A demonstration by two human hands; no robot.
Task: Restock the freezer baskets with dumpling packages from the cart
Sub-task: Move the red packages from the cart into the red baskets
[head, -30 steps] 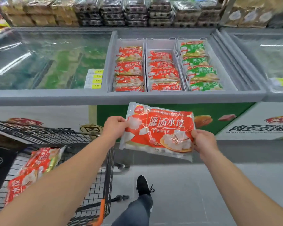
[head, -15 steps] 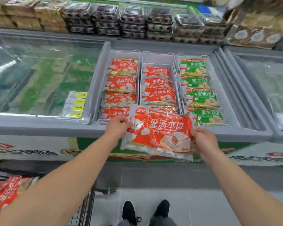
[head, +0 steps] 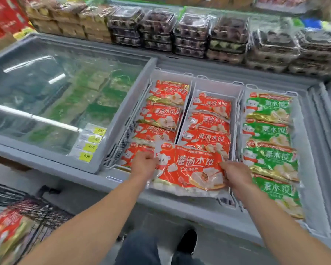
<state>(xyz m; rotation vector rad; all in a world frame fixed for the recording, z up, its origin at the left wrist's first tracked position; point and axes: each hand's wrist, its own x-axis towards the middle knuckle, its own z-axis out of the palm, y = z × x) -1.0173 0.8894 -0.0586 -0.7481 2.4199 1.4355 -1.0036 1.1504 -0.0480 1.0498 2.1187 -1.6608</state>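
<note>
The left hand (head: 144, 162) and right hand (head: 234, 175) pinch the red bag's (head: 189, 169) side edges, holding it over the middle basket's (head: 216, 86) near end; its slick film probably slips, and loose frozen dumplings sag, so edge grips suit it

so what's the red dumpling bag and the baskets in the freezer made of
Red dumpling bag held by both hands: glossy thin plastic film, judging by its crinkles and glare streaks. White freezer baskets: they look like coated wire or moulded plastic mesh, with a matt finish; the fine grid on the left basket's side wall leaves that open.
</note>
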